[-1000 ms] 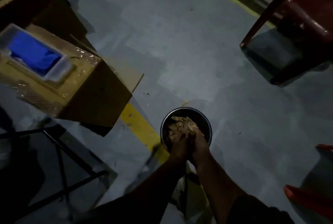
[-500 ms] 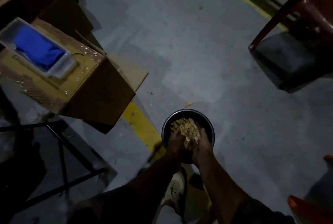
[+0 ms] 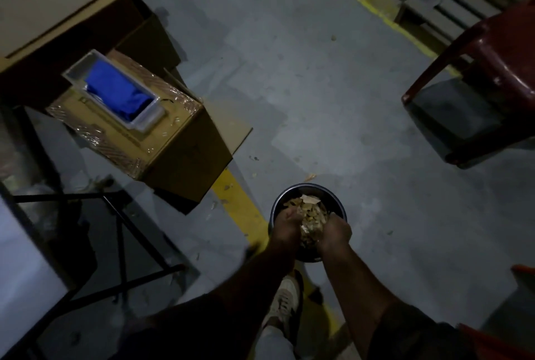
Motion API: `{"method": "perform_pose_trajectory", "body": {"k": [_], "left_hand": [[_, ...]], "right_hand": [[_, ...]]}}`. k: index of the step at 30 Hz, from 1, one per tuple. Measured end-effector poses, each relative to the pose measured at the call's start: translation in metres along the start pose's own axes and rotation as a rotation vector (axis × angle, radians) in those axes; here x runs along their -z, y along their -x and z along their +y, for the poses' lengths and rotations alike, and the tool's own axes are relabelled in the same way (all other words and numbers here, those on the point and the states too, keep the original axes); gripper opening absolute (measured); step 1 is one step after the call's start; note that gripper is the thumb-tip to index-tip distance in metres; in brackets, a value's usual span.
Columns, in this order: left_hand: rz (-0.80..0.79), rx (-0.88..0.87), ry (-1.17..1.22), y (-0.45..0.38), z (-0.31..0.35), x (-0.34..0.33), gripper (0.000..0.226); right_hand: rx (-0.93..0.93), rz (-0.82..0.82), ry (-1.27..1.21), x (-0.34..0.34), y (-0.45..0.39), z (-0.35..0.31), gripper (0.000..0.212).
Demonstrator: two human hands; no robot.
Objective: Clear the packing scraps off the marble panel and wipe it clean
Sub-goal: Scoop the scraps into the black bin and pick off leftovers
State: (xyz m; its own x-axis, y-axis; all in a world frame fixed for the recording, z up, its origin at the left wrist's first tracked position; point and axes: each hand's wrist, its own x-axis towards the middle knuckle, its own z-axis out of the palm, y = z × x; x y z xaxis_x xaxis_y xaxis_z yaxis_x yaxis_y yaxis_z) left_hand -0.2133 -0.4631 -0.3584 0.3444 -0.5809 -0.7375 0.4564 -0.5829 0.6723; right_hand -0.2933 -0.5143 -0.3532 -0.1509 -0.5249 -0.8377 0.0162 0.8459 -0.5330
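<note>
A bunch of packing scraps (image 3: 310, 220) is clamped between the left hand (image 3: 286, 225) and the right hand (image 3: 335, 233), fingers curled round it. The grip is held directly over a round metal bin (image 3: 308, 190) on the floor (image 3: 318, 84).

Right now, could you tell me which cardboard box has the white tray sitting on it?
The smaller plastic-wrapped cardboard box, nearest the bucket; the white tray holds blue cloth.

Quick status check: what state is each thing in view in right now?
left hand: cupped against scraps, over bin
right hand: cupped against scraps, over bin
scraps: bunched between both hands
bin: upright on floor, open
cardboard box: taped, flap open
white tray: on box, holds blue cloth
</note>
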Motion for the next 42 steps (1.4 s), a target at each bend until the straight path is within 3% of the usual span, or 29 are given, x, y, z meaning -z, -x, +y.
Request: {"method": "perform_pose_trajectory", "body": {"k": [3,6,12,18,31,42], "left_hand": [[-0.035,-0.058,-0.041,0.037,0.032,0.007,0.023],[-0.001,-0.136,-0.126,0.071,0.061,0.014,0.013],[0.21,-0.339,-0.094,0.158,0.132,0.063,0.019],[0.347,-0.506,-0.008,0.257,0.172,0.165,0.02],[0.684,-0.676,0.152,0.44,0.097,0.429,0.018],[0.897,-0.593,0.353,0.517,0.036,0.554,0.024]], "right_hand": [[0.09,-0.066,0.079,-0.005,0.027,-0.006,0.034],[0.184,-0.151,0.132,-0.022,0.076,-0.019,0.022],[0.411,-0.358,0.269,-0.059,0.208,-0.042,0.012],[0.602,-0.409,0.414,-0.101,0.354,-0.022,0.019],[0.76,-0.749,0.622,-0.189,0.584,0.176,0.021],[0.76,-0.985,0.791,-0.248,0.663,0.288,0.015]]}}
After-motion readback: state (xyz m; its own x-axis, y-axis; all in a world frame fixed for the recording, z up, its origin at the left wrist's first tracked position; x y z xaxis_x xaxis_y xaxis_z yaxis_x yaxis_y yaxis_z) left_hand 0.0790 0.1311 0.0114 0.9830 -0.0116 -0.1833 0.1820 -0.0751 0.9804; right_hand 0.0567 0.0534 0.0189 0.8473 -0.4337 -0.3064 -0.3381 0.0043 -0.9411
